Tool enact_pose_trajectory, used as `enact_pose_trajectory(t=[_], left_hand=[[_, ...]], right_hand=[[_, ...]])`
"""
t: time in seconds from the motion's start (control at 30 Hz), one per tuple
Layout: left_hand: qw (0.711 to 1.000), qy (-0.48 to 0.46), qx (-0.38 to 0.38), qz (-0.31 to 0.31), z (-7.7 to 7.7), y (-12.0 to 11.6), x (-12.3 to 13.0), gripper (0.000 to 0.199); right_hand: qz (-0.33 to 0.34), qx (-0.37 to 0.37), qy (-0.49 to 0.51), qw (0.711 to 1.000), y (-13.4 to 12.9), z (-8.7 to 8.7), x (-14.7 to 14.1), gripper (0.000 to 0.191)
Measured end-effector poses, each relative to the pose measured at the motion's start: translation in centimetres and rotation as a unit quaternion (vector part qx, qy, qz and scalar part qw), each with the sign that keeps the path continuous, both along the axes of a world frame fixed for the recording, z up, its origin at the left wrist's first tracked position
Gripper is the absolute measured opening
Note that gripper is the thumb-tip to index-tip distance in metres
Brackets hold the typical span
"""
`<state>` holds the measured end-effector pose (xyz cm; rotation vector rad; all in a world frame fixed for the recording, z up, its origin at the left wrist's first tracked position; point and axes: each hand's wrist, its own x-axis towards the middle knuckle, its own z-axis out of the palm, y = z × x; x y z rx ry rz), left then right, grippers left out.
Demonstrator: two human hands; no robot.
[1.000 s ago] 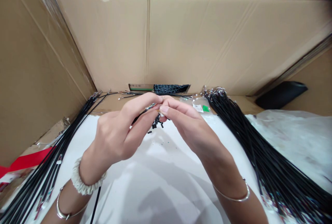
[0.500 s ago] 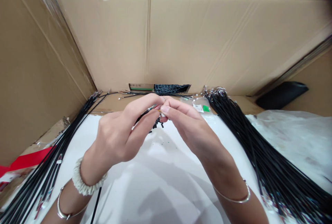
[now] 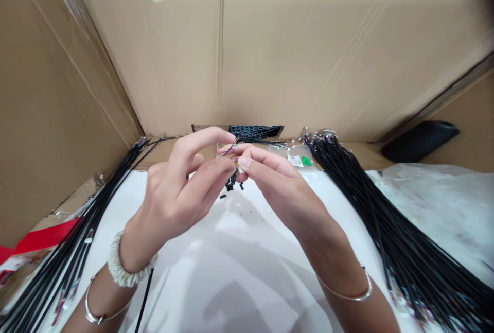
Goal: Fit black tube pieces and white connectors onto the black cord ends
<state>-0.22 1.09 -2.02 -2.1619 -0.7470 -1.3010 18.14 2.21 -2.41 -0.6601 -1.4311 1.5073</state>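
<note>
Your right hand (image 3: 281,189) pinched a thin wire (image 3: 228,149), which lay nearly level above the white sheet (image 3: 247,250). Your left hand (image 3: 170,199) curled beside it, its grip unclear. The bag's label (image 3: 295,160) was unreadable.

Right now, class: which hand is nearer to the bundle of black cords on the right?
Right. The right hand sits left of the bundle of black cords; the left hand lies farther left, beyond the right hand.
</note>
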Motion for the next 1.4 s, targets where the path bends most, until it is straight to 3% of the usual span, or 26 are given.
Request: enact_pose_trajectory(t=[0.43,0.6,0.7,0.93,1.17,1.4], left_hand=[[1.000,0.007,0.026,-0.008,0.0,0.3,-0.6,0.022],[1.000,0.012,0.023,-0.003,0.0,0.4,-0.5,0.017],[1.000,0.009,0.015,-0.006,0.1,0.2,-0.4,0.016],[0.999,-0.002,0.013,-0.032,0.1,-0.1,-0.3,0.022],[0.993,-0.050,-0.058,-0.095,0.3,-0.5,0.4,0.028],[0.991,-0.060,-0.068,-0.096,0.3,-0.7,0.6,0.028]], right_hand=[[0.016,-0.002,-0.004,1.000,-0.1,0.2,0.0,0.016],[0.021,0.042,-0.033,0.998,-0.4,0.6,0.1,0.032],[0.022,0.057,-0.033,0.998,-0.5,0.7,0.1,0.032],[0.041,0.022,-0.020,0.999,-0.3,0.8,0.3,0.037],[0.051,-0.007,-0.038,0.998,-0.2,0.9,0.7,0.037],[0.056,-0.011,-0.040,0.998,-0.1,0.9,0.7,0.037]])
